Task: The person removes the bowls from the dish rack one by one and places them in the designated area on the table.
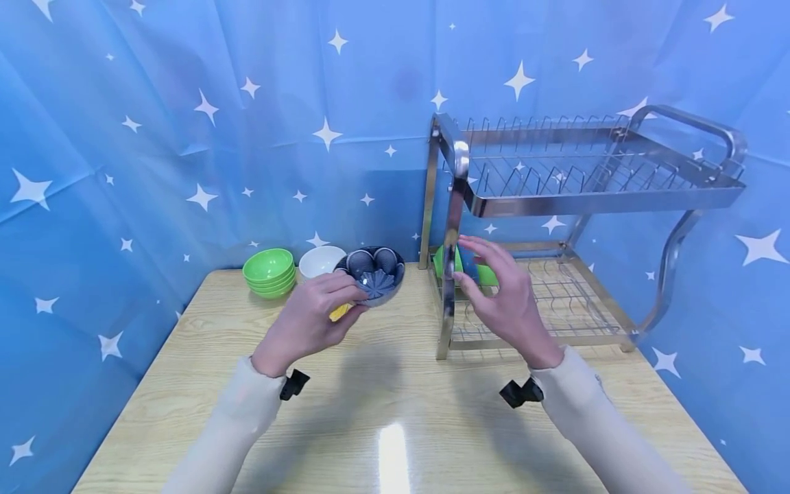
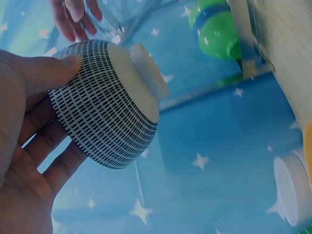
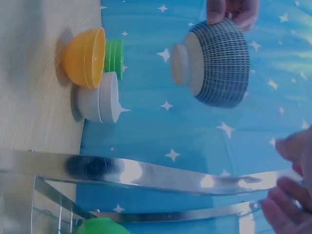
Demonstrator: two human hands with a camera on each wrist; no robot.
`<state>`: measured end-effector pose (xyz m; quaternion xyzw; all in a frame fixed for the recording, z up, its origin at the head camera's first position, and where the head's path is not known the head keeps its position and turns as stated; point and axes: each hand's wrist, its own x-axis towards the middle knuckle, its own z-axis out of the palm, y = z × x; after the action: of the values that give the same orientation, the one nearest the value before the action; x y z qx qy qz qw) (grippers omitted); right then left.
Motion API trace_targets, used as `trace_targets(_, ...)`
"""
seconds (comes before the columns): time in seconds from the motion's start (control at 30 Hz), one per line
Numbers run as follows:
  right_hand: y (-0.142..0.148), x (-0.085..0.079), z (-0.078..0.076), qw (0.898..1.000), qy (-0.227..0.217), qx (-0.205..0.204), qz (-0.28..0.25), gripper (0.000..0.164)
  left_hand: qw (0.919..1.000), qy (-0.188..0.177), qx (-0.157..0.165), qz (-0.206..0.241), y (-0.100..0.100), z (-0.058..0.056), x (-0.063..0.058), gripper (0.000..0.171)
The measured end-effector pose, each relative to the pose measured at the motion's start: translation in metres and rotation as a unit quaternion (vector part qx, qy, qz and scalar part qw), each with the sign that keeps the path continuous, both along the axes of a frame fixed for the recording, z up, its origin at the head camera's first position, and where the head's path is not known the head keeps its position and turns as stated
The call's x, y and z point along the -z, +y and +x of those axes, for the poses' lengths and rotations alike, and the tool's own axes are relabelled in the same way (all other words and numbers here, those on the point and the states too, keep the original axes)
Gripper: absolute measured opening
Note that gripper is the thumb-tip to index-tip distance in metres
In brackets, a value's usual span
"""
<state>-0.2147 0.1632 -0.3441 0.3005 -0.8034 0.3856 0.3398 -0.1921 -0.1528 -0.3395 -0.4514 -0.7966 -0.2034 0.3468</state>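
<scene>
A bowl point(image 1: 379, 281) with a dark flower-like design inside is pinched at its rim by my left hand point(image 1: 315, 312), thumb on the outside. In the left wrist view this bowl point(image 2: 105, 109) shows a black-and-white dashed pattern and a plain white foot. It hangs in the air above the table, left of the dish rack point(image 1: 605, 204). My right hand point(image 1: 506, 295) holds nothing; its fingers are spread and loosely bent beside the rack's front left post. Green and blue bowls point(image 2: 217, 34) on the lower shelf are partly hidden behind that hand and post.
Stacked green bowls point(image 1: 269, 273) stand at the table's back left. Beside them are white bowls point(image 3: 97, 100) and yellow bowls point(image 3: 83, 58), the latter mostly hidden by my left hand in the head view. A blue starred curtain point(image 1: 278, 89) hangs behind the table point(image 1: 395, 398).
</scene>
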Motion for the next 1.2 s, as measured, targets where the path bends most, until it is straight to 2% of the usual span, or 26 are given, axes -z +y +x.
trace_targets(0.13, 0.000, 0.000, -0.009, 0.995, -0.092, 0.028, -0.026, 0.060, 0.9994, -0.007, -0.028, 0.018, -0.019, -0.007, 0.007, 0.015)
trace_targets(0.27, 0.000, -0.001, -0.019, 0.980, -0.192, 0.034, -0.030, 0.069, 0.9975, -0.024, -0.058, 0.033, -0.040, -0.014, 0.016, 0.018)
trace_targets(0.43, -0.002, 0.001, -0.030, 0.966, -0.255, 0.022, -0.037, 0.073, 0.9926, -0.022, -0.113, 0.041, -0.065, -0.022, 0.026, 0.017)
trace_targets(0.6, -0.008, 0.003, -0.036, 0.958, -0.283, 0.030, -0.030, 0.066, 0.9860, -0.020, -0.158, 0.049, -0.088, -0.023, 0.035, 0.016)
trace_targets(0.8, -0.009, 0.004, -0.041, 0.957, -0.287, 0.048, -0.007, 0.051, 0.9769, -0.036, -0.203, 0.056, -0.111, -0.019, 0.046, 0.015)
trace_targets(1.2, -0.003, 0.005, -0.046, 0.954, -0.296, 0.042, 0.002, 0.043, 0.9634, -0.096, -0.250, 0.019, -0.134, -0.014, 0.076, 0.022)
